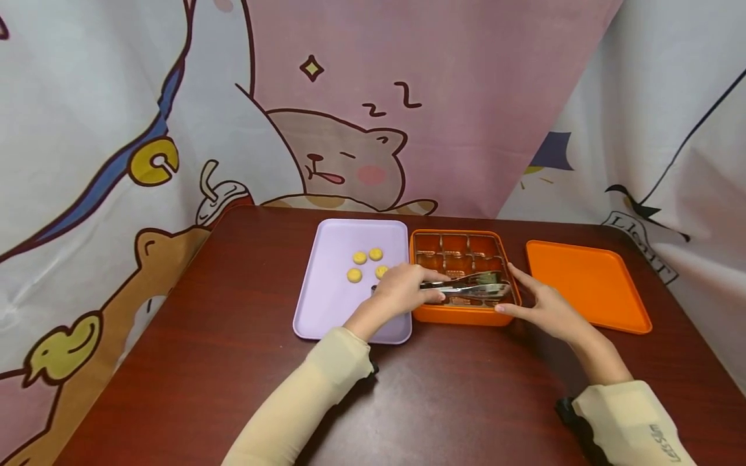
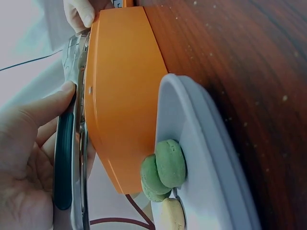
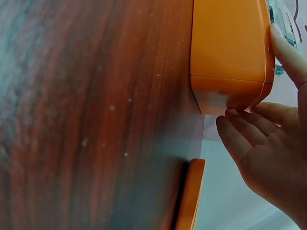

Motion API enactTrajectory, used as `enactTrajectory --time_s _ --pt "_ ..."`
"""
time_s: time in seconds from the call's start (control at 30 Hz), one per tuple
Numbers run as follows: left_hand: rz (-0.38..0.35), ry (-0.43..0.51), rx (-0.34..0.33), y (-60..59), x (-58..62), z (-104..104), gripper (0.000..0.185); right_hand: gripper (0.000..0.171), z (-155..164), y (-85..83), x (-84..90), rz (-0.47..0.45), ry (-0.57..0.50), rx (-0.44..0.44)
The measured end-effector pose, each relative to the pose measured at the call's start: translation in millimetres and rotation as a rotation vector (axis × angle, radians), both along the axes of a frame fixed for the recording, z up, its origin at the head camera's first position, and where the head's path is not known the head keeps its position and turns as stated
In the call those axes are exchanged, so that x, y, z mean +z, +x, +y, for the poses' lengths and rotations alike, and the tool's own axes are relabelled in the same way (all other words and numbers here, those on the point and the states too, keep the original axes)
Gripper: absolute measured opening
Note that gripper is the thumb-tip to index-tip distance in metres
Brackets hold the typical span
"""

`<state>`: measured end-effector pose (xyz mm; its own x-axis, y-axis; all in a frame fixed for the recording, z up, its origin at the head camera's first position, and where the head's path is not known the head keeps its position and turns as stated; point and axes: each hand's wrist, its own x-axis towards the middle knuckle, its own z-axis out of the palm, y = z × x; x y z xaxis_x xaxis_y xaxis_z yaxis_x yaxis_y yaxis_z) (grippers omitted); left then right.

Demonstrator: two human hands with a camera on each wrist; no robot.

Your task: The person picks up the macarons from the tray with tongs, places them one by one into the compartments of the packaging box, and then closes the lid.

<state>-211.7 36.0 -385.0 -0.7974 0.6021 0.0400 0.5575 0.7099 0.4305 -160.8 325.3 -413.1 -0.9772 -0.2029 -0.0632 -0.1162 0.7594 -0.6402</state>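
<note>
**Tongs lying across orange box, both hands at it**

Lilac tray (image 1: 326, 304) sits left on the surface (image 1: 233, 362), butted against the box's left wall; round yellow cookies (image 1: 360, 257) lie on its far half, green ones (image 2: 169, 163) show in the left wrist view. Left hand (image 1: 402, 291) reaches over the tray's right edge, fingers (image 2: 41, 112) wrapped on the handle end of the metal tongs (image 1: 469, 287). Tongs rest on the near rim of the orange box (image 1: 460, 315), long axis left-right, tips pointing right. Box is divided into compartments; contents too small to tell. Right hand (image 1: 544, 309) is against the box's right near corner, fingers (image 3: 247, 132) straight, touching the wall, gripping nothing. Orange lid (image 1: 585, 285) lies flat further right, near but apart. Open surface toward the person.
</note>
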Motion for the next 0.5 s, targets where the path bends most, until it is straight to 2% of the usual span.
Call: enactTrajectory --time_s 0.5 --pt "0.018 -0.03 -0.014 1.6 -0.3 -1.0 0.04 0.091 -3.9 0.0 -0.7 0.02 -0.039 0.019"
